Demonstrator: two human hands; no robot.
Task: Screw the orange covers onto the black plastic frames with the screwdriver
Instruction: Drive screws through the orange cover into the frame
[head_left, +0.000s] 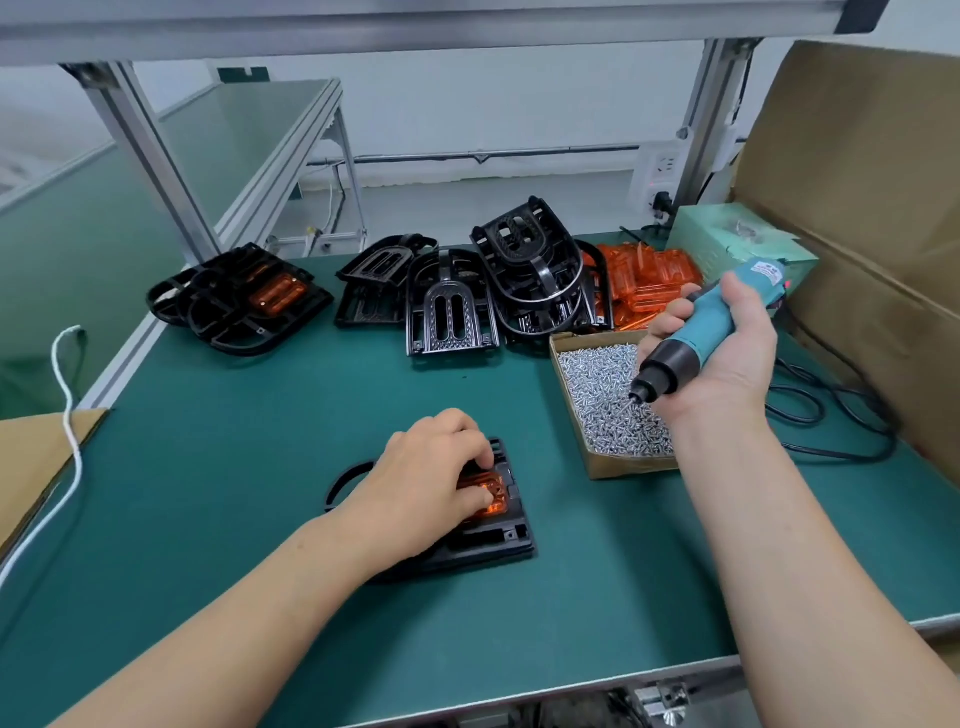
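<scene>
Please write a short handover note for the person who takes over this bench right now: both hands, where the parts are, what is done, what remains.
Left grip: the hand holds the orange cover in place on the black frame near the table front.
Right grip: the hand holds the screwdriver, tip in the screw box.
Done: the far-left pile shows a frame with cover fitted.
Left: screw this cover; bare frames and spare covers wait at the back.
</scene>
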